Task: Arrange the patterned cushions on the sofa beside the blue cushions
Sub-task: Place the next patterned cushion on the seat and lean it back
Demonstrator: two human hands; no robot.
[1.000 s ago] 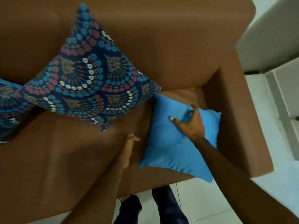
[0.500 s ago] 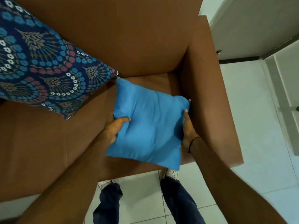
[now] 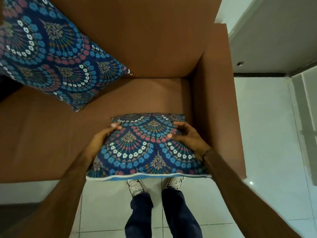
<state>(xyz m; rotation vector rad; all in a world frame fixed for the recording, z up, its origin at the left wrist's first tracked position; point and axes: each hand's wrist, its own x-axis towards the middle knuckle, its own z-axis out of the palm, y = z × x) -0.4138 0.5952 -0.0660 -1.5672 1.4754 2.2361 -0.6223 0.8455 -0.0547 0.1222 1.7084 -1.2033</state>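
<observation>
I hold a patterned cushion [image 3: 147, 148] over the sofa's [image 3: 154, 48] front edge, left hand [image 3: 101, 140] and right hand [image 3: 187, 138] with fingers clamped on its sides. A second patterned cushion [image 3: 51, 57] leans against the backrest, upper left.

I see both hands gripping a patterned cushion [image 3: 147, 148] at six o'clock, over the front edge of the brown sofa [image 3: 154, 48]. My left hand [image 3: 101, 140] clasps its nine o'clock side, thumb on top; my right hand [image 3: 188, 140] clasps its three o'clock side, fingers spread over the print. A blue strip shows along the cushion's near seam. A second patterned cushion [image 3: 51, 57] leans against the backrest at ten o'clock. The armrest [image 3: 219, 100] runs along three o'clock. Below the cushion, two white shoes [image 3: 135, 187] stand on pale floor tiles [image 3: 267, 152].
</observation>
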